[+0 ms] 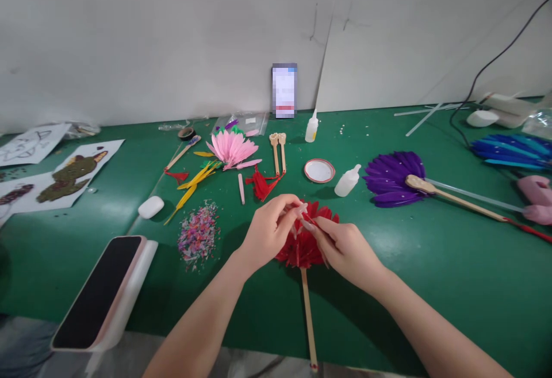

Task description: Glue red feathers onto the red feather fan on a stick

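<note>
Shows one red feather fan (302,254) lying on a green table (379,332), with handle (309,320) toward the viewer. Holds left hand (269,225) and right hand (351,248) close together just above the fan's feathers, curled, with fingertips of each seemingly pinching a thin red piece (307,217); cannot tell its exact shape, being small and half hidden.

Suggests, as a judgement, a step of fine fingertip work over the fan. Seems to call, for the next move, for a light, steady pinch and care not to crush the feathers underneath.

To the fan's right, counts one purple feather fan (392,179) and, well apart, one blue feather bunch (513,151). Beyond the fan, counts one shallow round dish (319,163), two squeeze bottles (347,182), two wooden handles (275,153) side by side, and one upright phone (284,90). Beyond and left, counts one cluster of pink feathers (233,149) and several yellow feathers (194,185), too overlapped for exact numbers. Left of the fan, counts one heap of coloured flecks (199,235), one white case (150,207) and one dark-screened phone (103,291).
</note>
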Action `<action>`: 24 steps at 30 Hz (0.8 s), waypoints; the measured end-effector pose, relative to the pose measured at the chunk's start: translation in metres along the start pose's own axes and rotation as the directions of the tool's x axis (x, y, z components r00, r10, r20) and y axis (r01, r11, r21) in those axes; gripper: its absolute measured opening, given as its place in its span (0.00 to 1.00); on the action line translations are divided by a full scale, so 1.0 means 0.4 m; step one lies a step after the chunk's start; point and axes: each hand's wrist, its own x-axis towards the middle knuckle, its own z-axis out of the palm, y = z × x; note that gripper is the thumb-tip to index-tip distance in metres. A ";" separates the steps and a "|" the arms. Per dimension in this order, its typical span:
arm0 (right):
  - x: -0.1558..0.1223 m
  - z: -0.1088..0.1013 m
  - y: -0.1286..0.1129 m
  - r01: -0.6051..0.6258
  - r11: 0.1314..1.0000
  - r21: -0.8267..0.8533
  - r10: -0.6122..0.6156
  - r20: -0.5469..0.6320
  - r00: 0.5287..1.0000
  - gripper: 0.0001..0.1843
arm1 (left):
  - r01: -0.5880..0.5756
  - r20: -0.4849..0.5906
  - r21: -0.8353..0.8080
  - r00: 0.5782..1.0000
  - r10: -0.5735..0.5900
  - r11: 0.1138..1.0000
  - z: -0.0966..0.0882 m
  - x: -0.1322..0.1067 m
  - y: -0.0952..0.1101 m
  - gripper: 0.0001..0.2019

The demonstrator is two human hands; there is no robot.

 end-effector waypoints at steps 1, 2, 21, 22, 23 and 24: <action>-0.001 0.001 0.004 0.011 0.999 -0.044 -0.012 -0.012 1.000 0.18 | 0.002 0.000 -0.003 1.000 -0.002 1.000 0.001 0.000 0.000 0.07; -0.001 0.002 0.007 0.024 0.996 -0.083 -0.026 -0.025 0.999 0.17 | 0.002 -0.003 0.002 1.000 -0.002 1.000 0.002 0.001 0.000 0.07; 0.001 0.003 0.025 0.201 0.847 -0.492 -0.344 -0.220 0.913 0.15 | -0.106 -0.120 0.132 0.985 0.122 0.986 0.004 0.007 -0.002 0.10; 0.002 0.003 0.025 0.208 0.833 -0.514 -0.372 -0.241 0.896 0.16 | -0.105 -0.106 0.150 0.987 0.121 0.983 0.006 0.005 -0.002 0.09; 0.002 0.003 0.025 0.214 0.821 -0.529 -0.395 -0.257 0.882 0.17 | -0.101 -0.097 0.164 0.988 0.118 0.981 0.008 0.003 -0.001 0.08; 0.003 0.003 0.025 0.218 0.813 -0.540 -0.412 -0.268 0.871 0.18 | -0.097 -0.095 0.171 0.989 0.114 0.981 0.011 0.000 -0.001 0.08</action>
